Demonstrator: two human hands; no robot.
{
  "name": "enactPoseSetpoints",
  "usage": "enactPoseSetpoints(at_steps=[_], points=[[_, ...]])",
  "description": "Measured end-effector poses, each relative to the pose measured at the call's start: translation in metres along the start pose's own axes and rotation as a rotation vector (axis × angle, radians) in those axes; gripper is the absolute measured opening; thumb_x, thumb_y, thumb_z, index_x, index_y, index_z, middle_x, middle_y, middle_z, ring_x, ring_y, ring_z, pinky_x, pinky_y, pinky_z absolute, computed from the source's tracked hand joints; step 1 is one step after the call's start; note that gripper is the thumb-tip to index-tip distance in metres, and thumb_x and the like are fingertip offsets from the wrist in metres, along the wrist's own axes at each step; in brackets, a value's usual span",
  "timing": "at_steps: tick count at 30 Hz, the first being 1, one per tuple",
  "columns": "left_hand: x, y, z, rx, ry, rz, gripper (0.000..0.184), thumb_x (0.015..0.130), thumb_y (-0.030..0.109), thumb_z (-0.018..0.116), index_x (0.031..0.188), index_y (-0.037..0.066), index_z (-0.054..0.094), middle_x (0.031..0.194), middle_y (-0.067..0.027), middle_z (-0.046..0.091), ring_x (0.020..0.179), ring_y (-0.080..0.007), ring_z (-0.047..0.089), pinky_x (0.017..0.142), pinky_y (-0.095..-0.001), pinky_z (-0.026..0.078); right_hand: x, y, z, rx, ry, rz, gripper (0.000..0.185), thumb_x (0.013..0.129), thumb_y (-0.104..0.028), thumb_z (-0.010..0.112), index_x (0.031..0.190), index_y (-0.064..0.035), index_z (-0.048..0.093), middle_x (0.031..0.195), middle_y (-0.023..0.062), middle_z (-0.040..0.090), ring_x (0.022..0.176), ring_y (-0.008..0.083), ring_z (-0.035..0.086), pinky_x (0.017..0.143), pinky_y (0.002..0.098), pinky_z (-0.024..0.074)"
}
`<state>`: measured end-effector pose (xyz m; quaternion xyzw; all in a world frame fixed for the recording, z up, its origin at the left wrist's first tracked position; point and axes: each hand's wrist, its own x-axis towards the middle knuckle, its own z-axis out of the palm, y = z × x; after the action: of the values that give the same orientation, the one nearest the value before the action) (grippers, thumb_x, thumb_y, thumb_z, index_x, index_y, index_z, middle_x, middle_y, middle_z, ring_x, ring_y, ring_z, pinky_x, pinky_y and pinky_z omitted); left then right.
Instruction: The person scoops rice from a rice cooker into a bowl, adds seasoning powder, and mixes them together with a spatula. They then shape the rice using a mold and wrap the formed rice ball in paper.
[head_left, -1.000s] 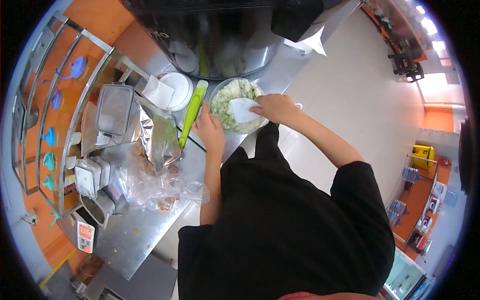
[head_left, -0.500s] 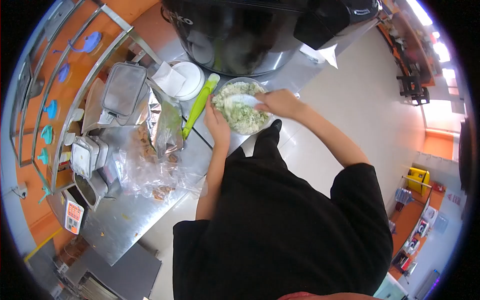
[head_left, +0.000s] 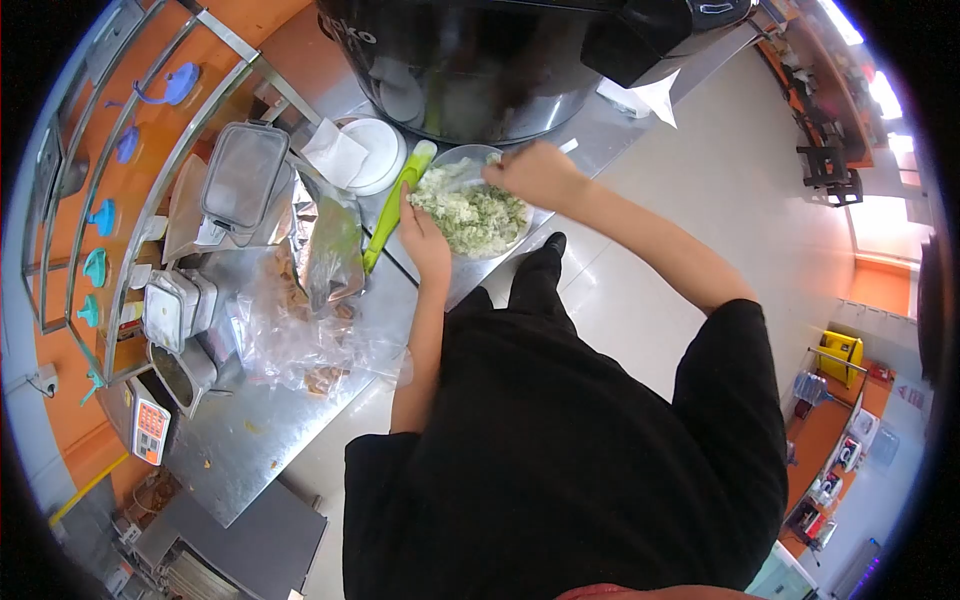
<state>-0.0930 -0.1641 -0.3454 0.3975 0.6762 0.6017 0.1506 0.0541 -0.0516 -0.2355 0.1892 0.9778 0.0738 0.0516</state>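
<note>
A clear bowl [head_left: 526, 238] stands near the edge of the steel counter, full of what looks like white rice mixed with chopped greens [head_left: 468, 218]. My left hand [head_left: 428, 245] grips its left side, fingers along the rim. Over the far right of the bowl, my right hand [head_left: 540, 176] is closed round the handle of a pale rice paddle [head_left: 474, 183], whose blade is partly sunk in the mix. Just left of the bowl lies a long bright-green utensil [head_left: 392, 215], close to my left fingertips; its kind is unclear.
A large black cooker [head_left: 470, 75] stands behind the bowl. Left are white round lids [head_left: 374, 158], a foil bag [head_left: 318, 235], clear plastic bags [head_left: 300, 335], lidded containers [head_left: 172, 310] and a scale [head_left: 150, 430]. A metal rack [head_left: 190, 130] runs along the counter's left side.
My right hand has moved up and slightly left with the paddle, which now dips deeper at the bowl's far side. The mix has shifted, and the bowl sits slightly farther left and up.
</note>
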Motion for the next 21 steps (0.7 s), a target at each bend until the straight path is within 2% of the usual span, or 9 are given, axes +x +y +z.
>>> enactPoseSetpoints(at_steps=[3,6,9,12,13,14,17,20,21], points=[[0.0,-0.001,-0.003,-0.024,0.025,0.01,0.037,0.082,0.0,0.037,0.119,-0.005,0.042,0.085,-0.0186,0.056,0.067,-0.0234,0.051,0.065,-0.0324,0.04,-0.023,-0.026,-0.013,-0.116,-0.007,-0.086,0.013,0.07,-0.012,0.052,0.083,-0.0086,0.05,0.07,0.0049,0.056,0.066,0.0198,0.059,0.059,0.0303,0.0451],[0.004,0.004,-0.001,-0.019,0.049,0.05,0.036,0.082,0.0,0.039,0.117,-0.005,0.045,0.077,-0.0154,0.054,0.061,-0.0196,0.046,0.062,-0.0308,0.039,-0.027,-0.012,-0.027,0.02,-0.181,0.073,0.013,0.075,-0.014,0.05,0.086,-0.0062,0.051,0.074,0.009,0.059,0.069,0.0239,0.06,0.06,0.0345,0.046],[0.004,0.004,-0.002,-0.055,0.043,0.004,0.035,0.082,0.0,0.04,0.115,-0.004,0.047,0.072,-0.0122,0.051,0.059,-0.0166,0.043,0.059,-0.0288,0.038,-0.019,-0.024,-0.065,0.287,-0.346,0.373,0.016,0.082,-0.019,0.047,0.089,-0.005,0.052,0.08,0.0143,0.06,0.074,0.0289,0.06,0.065,0.0387,0.0466],[0.003,-0.001,-0.003,-0.069,0.044,0.032,0.034,0.082,0.0,0.041,0.115,-0.003,0.047,0.071,-0.0101,0.051,0.058,-0.015,0.041,0.057,-0.0281,0.037,-0.014,-0.047,-0.033,0.444,-0.48,0.491,0.028,0.086,-0.029,0.042,0.093,-0.0035,0.052,0.085,0.0183,0.06,0.081,0.0324,0.059,0.07,0.0428,0.0456],[0.004,-0.001,-0.004,-0.051,0.041,0.045,0.034,0.082,0.001,0.041,0.115,-0.003,0.048,0.071,-0.0097,0.051,0.058,-0.0148,0.04,0.056,-0.0283,0.037,-0.016,-0.037,-0.01,0.525,-0.423,0.555,0.036,0.085,-0.035,0.04,0.098,-0.0044,0.053,0.085,0.0179,0.06,0.084,0.033,0.058,0.073,0.0436,0.0449],[0.007,0.0,-0.001,-0.039,0.052,0.062,0.034,0.082,0.001,0.041,0.115,-0.003,0.048,0.071,-0.0093,0.051,0.057,-0.0147,0.04,0.055,-0.0284,0.036,-0.018,-0.026,-0.008,0.521,-0.383,0.569,0.033,0.085,-0.032,0.039,0.097,-0.0047,0.054,0.086,0.0174,0.061,0.083,0.0332,0.059,0.072,0.0432,0.0458],[0.005,0.002,-0.009,-0.06,-0.059,-0.09,0.038,0.083,0.002,0.041,0.121,-0.002,0.042,0.085,-0.0151,0.057,0.069,-0.0176,0.05,0.066,-0.0275,0.04,-0.02,-0.009,-0.02,0.547,-0.368,0.606,0.03,0.085,-0.028,0.038,0.098,-0.0057,0.054,0.094,0.017,0.059,0.085,0.033,0.058,0.072,0.0428,0.046],[0.002,0.024,-0.015,-0.278,-0.074,-0.232,0.051,0.084,0.008,0.044,0.129,-0.005,0.025,0.114,-0.0247,0.047,0.102,-0.0253,0.048,0.087,-0.0307,0.035,-0.017,-0.012,-0.054,0.476,-0.305,0.586,0.032,0.083,-0.03,0.044,0.104,-0.0075,0.052,0.085,0.0179,0.06,0.087,0.0308,0.058,0.074,0.0443,0.0439],[-0.005,0.026,-0.016,-0.257,-0.071,-0.208,0.059,0.082,0.013,0.048,0.13,-0.006,0.019,0.12,-0.0262,0.039,0.109,-0.0284,0.04,0.091,-0.0338,0.03,-0.013,-0.014,-0.053,0.397,-0.304,0.558,0.032,0.081,-0.027,0.047,0.107,-0.0085,0.051,0.085,0.018,0.059,0.086,0.0297,0.058,0.073,0.0436,0.0442]])
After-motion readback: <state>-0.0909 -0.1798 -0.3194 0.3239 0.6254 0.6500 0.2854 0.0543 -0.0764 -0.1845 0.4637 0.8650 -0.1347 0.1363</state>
